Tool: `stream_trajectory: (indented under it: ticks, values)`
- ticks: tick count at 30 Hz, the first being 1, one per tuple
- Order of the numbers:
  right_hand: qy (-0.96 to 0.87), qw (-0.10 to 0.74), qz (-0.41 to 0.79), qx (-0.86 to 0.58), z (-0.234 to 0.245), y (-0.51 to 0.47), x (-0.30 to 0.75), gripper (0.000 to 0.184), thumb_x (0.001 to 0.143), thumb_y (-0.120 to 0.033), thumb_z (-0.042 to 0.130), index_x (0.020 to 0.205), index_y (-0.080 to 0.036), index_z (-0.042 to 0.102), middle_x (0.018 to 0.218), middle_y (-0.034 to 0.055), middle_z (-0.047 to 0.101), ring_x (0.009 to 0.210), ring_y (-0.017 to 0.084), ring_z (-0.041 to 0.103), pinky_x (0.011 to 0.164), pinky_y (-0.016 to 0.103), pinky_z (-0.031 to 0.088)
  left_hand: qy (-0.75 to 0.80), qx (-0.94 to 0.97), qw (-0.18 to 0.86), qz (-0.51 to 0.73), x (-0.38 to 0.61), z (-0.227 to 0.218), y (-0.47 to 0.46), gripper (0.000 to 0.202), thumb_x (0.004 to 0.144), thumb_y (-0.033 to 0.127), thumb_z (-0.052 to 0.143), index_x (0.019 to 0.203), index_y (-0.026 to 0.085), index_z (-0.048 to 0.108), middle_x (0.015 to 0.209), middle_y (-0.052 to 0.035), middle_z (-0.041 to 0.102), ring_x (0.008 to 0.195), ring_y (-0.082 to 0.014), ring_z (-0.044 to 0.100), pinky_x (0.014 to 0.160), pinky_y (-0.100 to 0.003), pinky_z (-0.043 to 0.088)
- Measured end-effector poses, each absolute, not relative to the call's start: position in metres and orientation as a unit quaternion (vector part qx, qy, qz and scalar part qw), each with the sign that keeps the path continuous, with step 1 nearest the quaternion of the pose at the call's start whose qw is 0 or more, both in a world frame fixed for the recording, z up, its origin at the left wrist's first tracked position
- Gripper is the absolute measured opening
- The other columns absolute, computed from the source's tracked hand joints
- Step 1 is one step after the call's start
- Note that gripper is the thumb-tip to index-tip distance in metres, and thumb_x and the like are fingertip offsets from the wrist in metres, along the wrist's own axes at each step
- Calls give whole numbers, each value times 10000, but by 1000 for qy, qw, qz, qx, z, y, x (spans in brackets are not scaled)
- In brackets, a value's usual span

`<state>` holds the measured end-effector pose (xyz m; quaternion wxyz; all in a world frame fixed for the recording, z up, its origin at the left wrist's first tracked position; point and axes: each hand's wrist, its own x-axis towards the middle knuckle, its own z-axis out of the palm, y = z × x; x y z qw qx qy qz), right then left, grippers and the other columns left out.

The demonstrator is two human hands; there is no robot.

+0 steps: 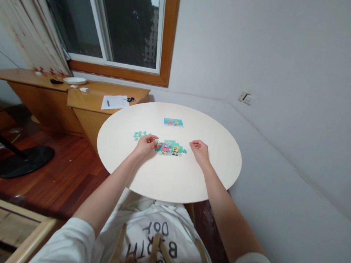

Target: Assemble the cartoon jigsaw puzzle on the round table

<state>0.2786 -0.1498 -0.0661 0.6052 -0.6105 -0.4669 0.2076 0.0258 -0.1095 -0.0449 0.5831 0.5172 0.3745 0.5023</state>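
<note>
A partly joined jigsaw puzzle (170, 148) lies on the round white table (173, 178), showing a pink and a yellow cartoon figure on turquoise. At its left edge is my left hand (147, 143), its thumb and fingertips pinched on a small light green puzzle piece (156, 140). Loose turquoise puzzle pieces (139, 135) lie scattered just beyond that hand, some partly behind it. My right hand (200, 150) rests to the right of the puzzle, apart from it, with curled fingers and nothing visible in them. Behind the puzzle lies a small picture card (173, 122) with similar figures.
A wooden cabinet (113, 88) beyond the table at left carries a paper sheet (115, 102) and a white plate (75, 80). A black round stand base (25, 161) is on the floor at left. The wall (281, 125) runs close along the table's right side.
</note>
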Motion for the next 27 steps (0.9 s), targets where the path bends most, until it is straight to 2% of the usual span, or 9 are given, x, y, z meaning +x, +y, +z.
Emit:
stream_trajectory:
  ticks: [8, 15, 17, 19, 22, 27]
  values:
    - [-491, 595, 185, -610, -64, -154, 273, 132, 598, -321, 565, 580, -217, 487, 507, -52, 494, 469, 111, 445, 484, 249, 370, 343, 529, 602, 490, 28, -43, -113, 216, 595, 70, 746, 777, 144, 657, 609, 41, 578, 571, -111, 615, 664, -297, 516]
    - [-564, 563, 155, -584, -54, -165, 255, 43, 639, -250, 543, 638, -209, 529, 585, -29, 539, 587, 139, 506, 607, 281, 432, 290, 472, 718, 421, 26, -38, -119, 220, 669, 91, 739, 868, 123, 649, 680, -21, 658, 683, -149, 674, 776, -321, 539]
    - [-600, 543, 149, -568, -49, -171, 247, 81, 656, -236, 563, 727, -203, 582, 666, -5, 587, 679, 163, 547, 685, 305, 452, 291, 462, 738, 398, 26, -36, -121, 217, 680, 76, 723, 879, 111, 646, 702, -42, 674, 714, -159, 685, 795, -319, 542]
    - [-671, 499, 119, -535, -45, -177, 239, 218, 693, -227, 576, 906, -202, 617, 805, 31, 629, 800, 191, 565, 776, 342, 460, 291, 455, 752, 377, 27, -34, -123, 213, 686, 61, 707, 885, 107, 642, 736, -59, 692, 738, -166, 691, 808, -319, 545]
    - [-777, 421, 53, -465, -40, -186, 225, 342, 775, -209, 548, 1116, -216, 582, 1038, 80, 626, 976, 226, 538, 900, 401, 436, 286, 455, 763, 359, 27, -33, -126, 223, 686, 51, 702, 892, 109, 638, 777, -72, 710, 745, -160, 692, 835, -318, 538]
    - [-843, 337, 29, -418, -42, -190, 212, 438, 796, -227, 589, 1230, -268, 545, 1142, 84, 582, 1068, 255, 501, 944, 466, 420, 268, 460, 771, 350, 27, -35, -126, 255, 671, 73, 728, 912, 98, 645, 839, -98, 718, 779, -166, 694, 864, -323, 521]
